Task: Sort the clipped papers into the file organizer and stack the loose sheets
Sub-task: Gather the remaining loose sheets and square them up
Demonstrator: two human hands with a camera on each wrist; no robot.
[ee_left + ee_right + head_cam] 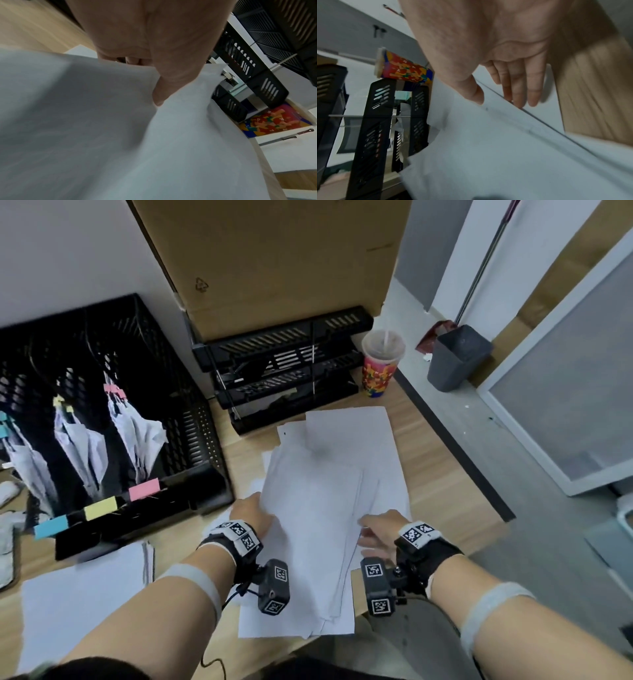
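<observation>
loose sheets (318, 508): messy white pile, middle of the wooden desk (442, 474), fanned out w/ corners sticking out every which way; near end hung past the desk's front edge.
left hand (251, 513): had the top sheets by their left edge. Wrist cam showed the thumb (164, 86) on top of the paper and fingers curled underneath, so def a pinch grip, paper bowed up around it.
right hand (378, 530): on the pile's right side, fingers (532, 89) pretty much straight and together, tips down on a lower sheet right at the edge of the sheets above. Thumb (474, 93) lay on those upper sheets. Not clamping anything afaict, just resting/pressing.
file organizer (191, 440): black mesh one, left of the pile, 3 slots tagged blue, yellow, pink on the front.
clipped papers (137, 436): already standing in those slots, one bundle each, clip colors matched the tags (pink clip in the pink slot etc).
other stack (82, 604): flat white paper, near-left corner of the desk, apart from the messy pile.
letter trays (284, 371): black stacked trays behind the pile, up against a cardboard box (274, 261).
cup (380, 364): colorful drink cup w/ lid + straw, just right of the trays.
bin (457, 357): grey, on the floor beyond the desk.
</observation>
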